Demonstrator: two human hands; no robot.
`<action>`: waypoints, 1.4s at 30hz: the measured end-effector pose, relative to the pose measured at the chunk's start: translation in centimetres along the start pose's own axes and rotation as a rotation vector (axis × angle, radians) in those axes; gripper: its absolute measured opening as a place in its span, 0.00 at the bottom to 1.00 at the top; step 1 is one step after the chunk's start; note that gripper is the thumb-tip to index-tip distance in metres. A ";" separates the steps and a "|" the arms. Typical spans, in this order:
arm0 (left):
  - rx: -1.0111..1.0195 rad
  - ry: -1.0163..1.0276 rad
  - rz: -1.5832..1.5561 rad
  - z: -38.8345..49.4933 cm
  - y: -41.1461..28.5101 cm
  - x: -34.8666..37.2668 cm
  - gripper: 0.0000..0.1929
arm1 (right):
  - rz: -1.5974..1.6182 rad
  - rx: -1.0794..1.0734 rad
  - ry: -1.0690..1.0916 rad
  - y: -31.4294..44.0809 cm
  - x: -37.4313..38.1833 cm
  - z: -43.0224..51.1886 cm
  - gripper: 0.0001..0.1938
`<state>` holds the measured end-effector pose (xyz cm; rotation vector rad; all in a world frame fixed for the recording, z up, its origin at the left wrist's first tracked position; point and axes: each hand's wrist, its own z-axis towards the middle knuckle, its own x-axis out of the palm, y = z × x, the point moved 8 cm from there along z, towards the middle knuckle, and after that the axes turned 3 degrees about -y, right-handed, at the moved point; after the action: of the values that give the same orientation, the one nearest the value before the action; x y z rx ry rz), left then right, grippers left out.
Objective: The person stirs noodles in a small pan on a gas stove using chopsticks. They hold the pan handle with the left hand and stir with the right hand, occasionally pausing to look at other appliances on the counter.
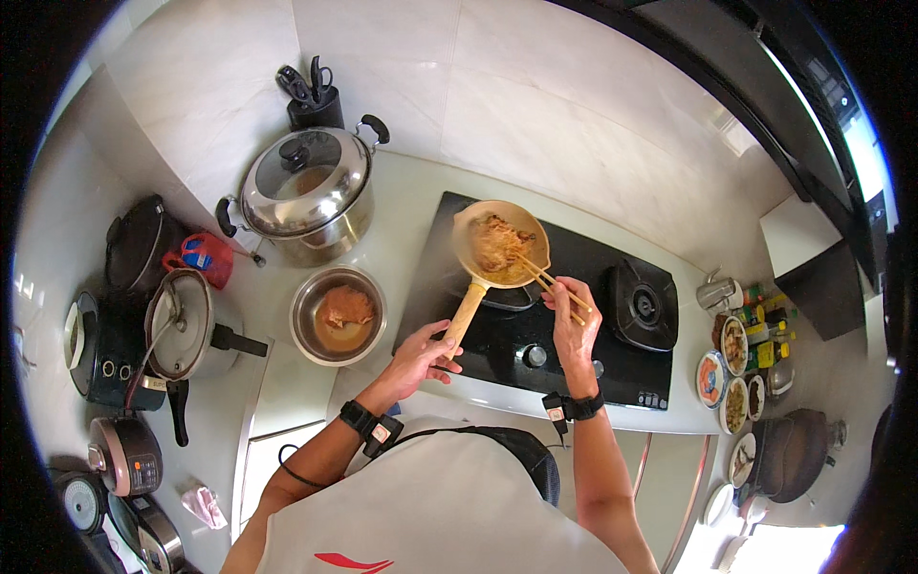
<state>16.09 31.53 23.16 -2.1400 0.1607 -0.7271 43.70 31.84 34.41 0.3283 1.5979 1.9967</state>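
Note:
Over the left burner of the black glass hob (495, 344) is a small light-coloured frying pan (462, 247) with a wooden handle. My left hand (423, 356) is at the end of that handle, thumb and fingers around it, some fingers spread. Browned, shredded-looking food (498, 244) lies in oil in the pan. My right hand (575, 326) holds a pair of wooden chopsticks (549, 281), their tips at the right edge of the food. To the left of the hob, a steel bowl (295, 316) holds an orange-brown mass (347, 306) in liquid.
A large lidded steel pot (337, 222) stands behind the bowl, near a knife holder (315, 109). Further left are a pressure cooker (215, 337) and a rice cooker (125, 455). The right burner (645, 307) holds nothing. Food dishes (733, 405) and bottles (767, 354) stand at the right.

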 end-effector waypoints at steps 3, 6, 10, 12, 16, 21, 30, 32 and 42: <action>-0.032 0.002 0.016 -0.4 0.2 -0.4 0.40 | -0.029 0.027 -0.032 0.1 -0.4 -0.4 0.11; -0.060 -0.021 0.011 -0.8 0.5 -1.0 0.32 | -0.026 0.008 -0.029 0.5 -0.6 -0.9 0.12; -0.094 -0.052 -0.008 -1.9 1.4 -2.3 0.27 | -0.025 0.004 -0.036 0.7 -0.9 -1.4 0.13; -0.121 -0.049 -0.003 -2.3 1.9 -2.8 0.26 | -0.037 -0.002 -0.039 0.8 -1.0 -1.5 0.13; -0.138 -0.075 -0.035 -2.8 2.6 -3.6 0.28 | -0.048 -0.009 -0.045 0.7 -1.1 -1.5 0.13; -0.041 -0.053 -0.015 -2.1 1.0 -2.6 0.30 | -0.079 -0.012 -0.019 0.9 -0.4 -0.8 0.14; 0.042 -0.032 0.053 0.6 -0.9 0.8 0.40 | -0.170 -0.127 0.142 0.2 1.5 2.4 0.12; 0.053 -0.020 0.074 1.0 -0.7 0.9 0.39 | -0.173 -0.178 0.150 -0.4 2.1 3.2 0.12; 0.049 0.001 0.094 2.0 0.5 0.5 0.36 | 0.010 0.011 0.151 -2.7 1.9 3.1 0.15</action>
<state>17.67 32.43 22.10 -2.0708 0.2395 -0.6709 44.46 35.79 32.32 0.1942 1.7023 2.0631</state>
